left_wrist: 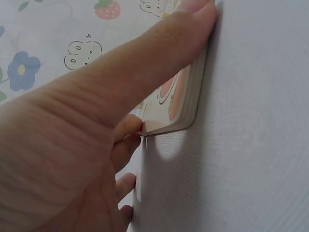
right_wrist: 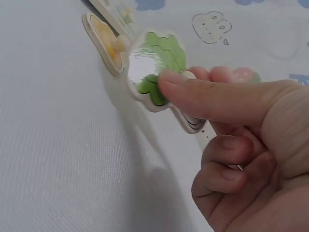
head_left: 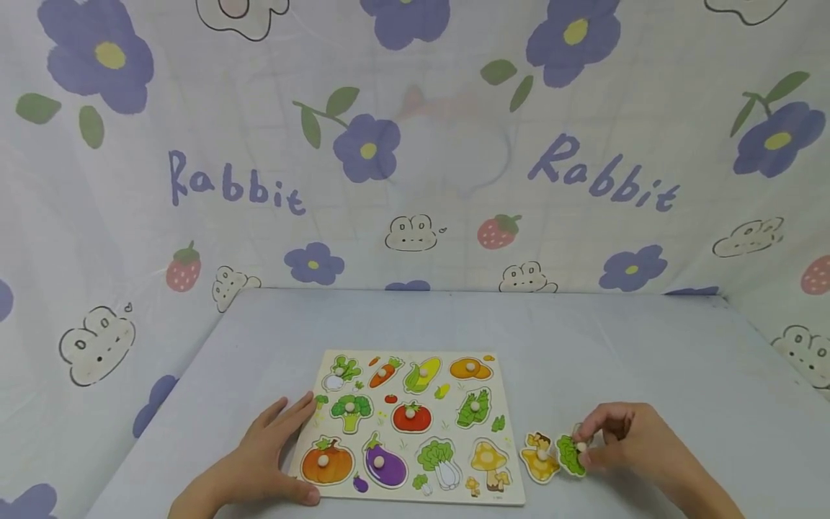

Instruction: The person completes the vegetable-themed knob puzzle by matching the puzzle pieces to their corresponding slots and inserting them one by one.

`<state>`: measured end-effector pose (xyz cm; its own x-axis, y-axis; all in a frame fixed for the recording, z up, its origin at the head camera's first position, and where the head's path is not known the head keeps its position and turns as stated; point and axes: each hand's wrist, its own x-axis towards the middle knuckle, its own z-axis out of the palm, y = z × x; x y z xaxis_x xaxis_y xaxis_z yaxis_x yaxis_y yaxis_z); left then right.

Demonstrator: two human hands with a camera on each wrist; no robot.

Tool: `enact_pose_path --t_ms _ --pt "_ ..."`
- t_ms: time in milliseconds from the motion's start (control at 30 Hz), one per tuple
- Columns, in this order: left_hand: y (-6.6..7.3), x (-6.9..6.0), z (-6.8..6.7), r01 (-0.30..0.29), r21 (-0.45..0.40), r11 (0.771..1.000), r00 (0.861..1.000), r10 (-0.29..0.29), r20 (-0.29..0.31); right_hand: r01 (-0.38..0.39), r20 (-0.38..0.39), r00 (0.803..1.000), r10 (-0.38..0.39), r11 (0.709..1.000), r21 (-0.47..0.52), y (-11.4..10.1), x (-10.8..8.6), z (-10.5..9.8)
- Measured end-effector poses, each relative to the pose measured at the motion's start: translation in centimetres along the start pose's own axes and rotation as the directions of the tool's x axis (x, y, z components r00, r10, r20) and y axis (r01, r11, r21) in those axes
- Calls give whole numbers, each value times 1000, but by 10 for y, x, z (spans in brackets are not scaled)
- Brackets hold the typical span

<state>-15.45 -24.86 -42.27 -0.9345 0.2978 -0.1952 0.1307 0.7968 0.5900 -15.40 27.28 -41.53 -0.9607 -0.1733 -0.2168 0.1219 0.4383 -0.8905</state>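
A wooden vegetable puzzle board (head_left: 382, 432) lies flat on the table. My left hand (head_left: 259, 454) rests at its near left corner, thumb along the front edge and fingertips touching the left side; the left wrist view shows the thumb (left_wrist: 145, 58) over the board's corner. To the right of the board, my right hand (head_left: 625, 440) pinches the knob of a bok choy puzzle piece (right_wrist: 164, 53) between thumb and fingers. The piece is tilted, its green leaves facing the right wrist camera. Beside it lies a yellow mushroom puzzle piece (head_left: 540, 461) with a knob.
Knobbed pieces such as the pumpkin (head_left: 327, 465), eggplant (head_left: 387, 465) and tomato (head_left: 413, 418) sit in the board. The bok choy slot (head_left: 441, 461) and mushroom slot (head_left: 489, 461) show pictures without knobs. A patterned curtain (head_left: 454, 180) hangs behind the pale table (head_left: 583, 339).
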Motion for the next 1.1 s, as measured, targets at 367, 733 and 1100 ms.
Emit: enact_pose_path --t_ms 367,733,1100 --pt "0 -3 -3 -39 -3 999 999 39 6 -17 -217 975 47 991 136 -17 -2 19" --pt "-2 0 -1 -12 -4 1000 1000 12 -8 -94 -286 945 157 971 221 -54 4 66" --pt "-1 0 0 -17 -17 1000 1000 17 1 -92 -277 952 131 985 149 -77 15 112"
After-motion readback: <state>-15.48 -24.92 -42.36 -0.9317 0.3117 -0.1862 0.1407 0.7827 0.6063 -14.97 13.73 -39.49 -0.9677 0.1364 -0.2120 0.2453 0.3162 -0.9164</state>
